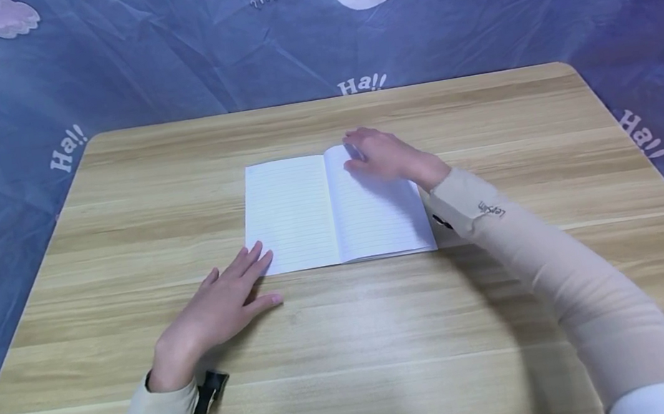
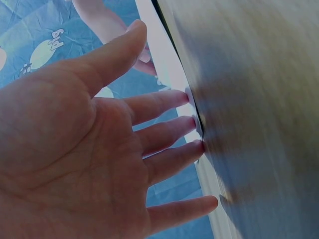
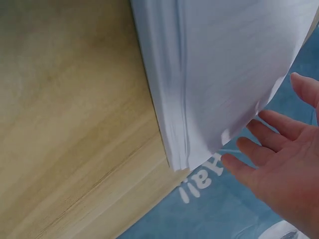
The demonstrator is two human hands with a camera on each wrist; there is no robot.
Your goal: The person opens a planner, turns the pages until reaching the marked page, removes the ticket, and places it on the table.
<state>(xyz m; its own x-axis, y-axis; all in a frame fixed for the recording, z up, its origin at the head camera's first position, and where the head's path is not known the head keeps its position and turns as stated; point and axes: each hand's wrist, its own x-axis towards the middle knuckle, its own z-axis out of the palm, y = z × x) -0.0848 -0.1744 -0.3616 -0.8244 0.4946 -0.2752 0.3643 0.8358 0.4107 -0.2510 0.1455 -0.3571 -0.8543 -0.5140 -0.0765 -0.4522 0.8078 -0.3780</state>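
An open notebook with lined white pages lies on the wooden table. My left hand has its fingers spread, with the fingertips on the lower left corner of the left page and the thumb over the table. In the left wrist view the fingers are straight and reach the page edge. Above the top part of the right page is my right hand, fingers extended and lightly bent. The right wrist view shows its fingertips right at the curved surface of the page, pinching nothing.
The wooden table extends around the notebook on all sides. Behind and beside it hangs a blue printed cloth. A dark strap piece sticks out at the left sleeve.
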